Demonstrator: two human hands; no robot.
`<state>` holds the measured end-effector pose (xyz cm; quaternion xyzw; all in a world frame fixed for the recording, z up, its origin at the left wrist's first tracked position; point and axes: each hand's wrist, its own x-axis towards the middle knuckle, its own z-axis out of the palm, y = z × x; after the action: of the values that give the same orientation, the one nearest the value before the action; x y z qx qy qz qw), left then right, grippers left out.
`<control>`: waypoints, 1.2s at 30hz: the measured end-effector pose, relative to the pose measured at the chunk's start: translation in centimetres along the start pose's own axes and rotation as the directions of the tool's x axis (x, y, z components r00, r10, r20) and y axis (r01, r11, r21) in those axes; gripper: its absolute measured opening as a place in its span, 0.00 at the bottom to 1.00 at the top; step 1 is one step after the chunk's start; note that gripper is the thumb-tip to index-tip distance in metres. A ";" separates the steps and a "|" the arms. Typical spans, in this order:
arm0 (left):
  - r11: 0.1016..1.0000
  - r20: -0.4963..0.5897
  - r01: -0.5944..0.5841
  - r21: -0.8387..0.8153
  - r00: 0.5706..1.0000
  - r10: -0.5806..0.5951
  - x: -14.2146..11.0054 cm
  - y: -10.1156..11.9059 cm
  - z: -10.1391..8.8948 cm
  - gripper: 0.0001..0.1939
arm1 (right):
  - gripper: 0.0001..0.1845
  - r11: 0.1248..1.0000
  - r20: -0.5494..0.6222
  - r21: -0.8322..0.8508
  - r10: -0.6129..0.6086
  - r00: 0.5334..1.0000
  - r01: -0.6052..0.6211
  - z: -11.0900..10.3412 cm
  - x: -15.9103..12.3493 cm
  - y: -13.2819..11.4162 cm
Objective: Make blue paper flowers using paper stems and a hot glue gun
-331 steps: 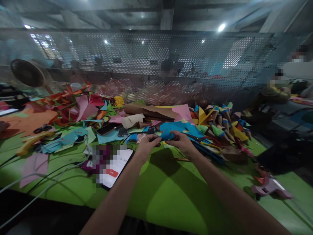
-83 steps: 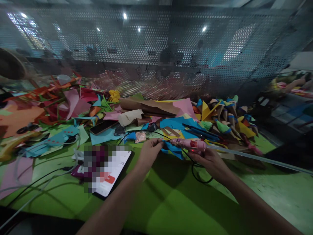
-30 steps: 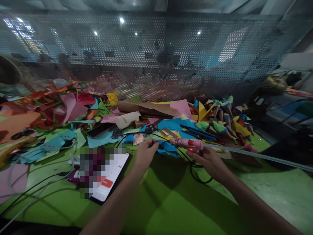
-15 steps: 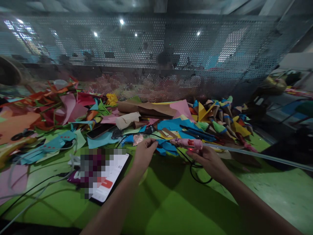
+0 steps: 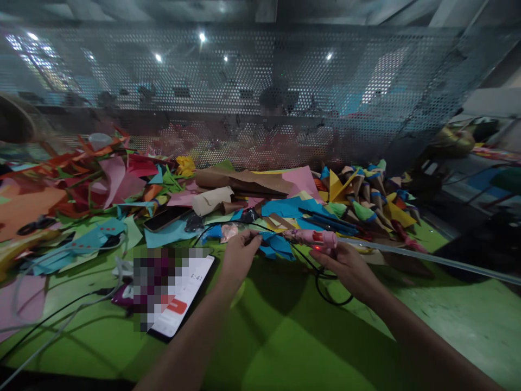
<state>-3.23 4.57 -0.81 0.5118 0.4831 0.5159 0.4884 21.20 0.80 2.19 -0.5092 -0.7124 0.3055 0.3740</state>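
Centre frame, our left hand (image 5: 241, 251) pinches blue paper (image 5: 278, 246); our right hand (image 5: 347, 263) grips a glue gun (image 5: 312, 237) pointing left at it.

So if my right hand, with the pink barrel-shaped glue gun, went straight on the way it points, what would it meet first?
Probably the folded blue paper held by your left hand; the pink glue gun leads your right hand that way, though depth is unclear.

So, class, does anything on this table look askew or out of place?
Mildly: the thin black cable loops loosely near the right hand, and red, pink and orange paper lies jumbled at left. No spill shows.
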 end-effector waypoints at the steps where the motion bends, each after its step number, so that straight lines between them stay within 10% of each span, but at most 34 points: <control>1: 1.000 -0.002 0.008 -0.016 1.000 -0.008 0.0 0.1 -0.1 0.11 | 0.23 1.000 -0.006 -0.013 -0.003 1.000 0.003 -0.1 0.0 0.1; 36: 0.999 -0.020 -0.002 -0.052 1.000 0.001 0.1 0.2 -0.2 0.11 | 0.21 0.997 -0.026 0.015 0.078 0.997 -0.078 -0.1 -0.2 0.5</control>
<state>-3.43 4.62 -0.62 0.4941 0.4739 0.5340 0.4961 21.60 0.81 1.81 -0.5380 -0.6846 0.3181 0.3750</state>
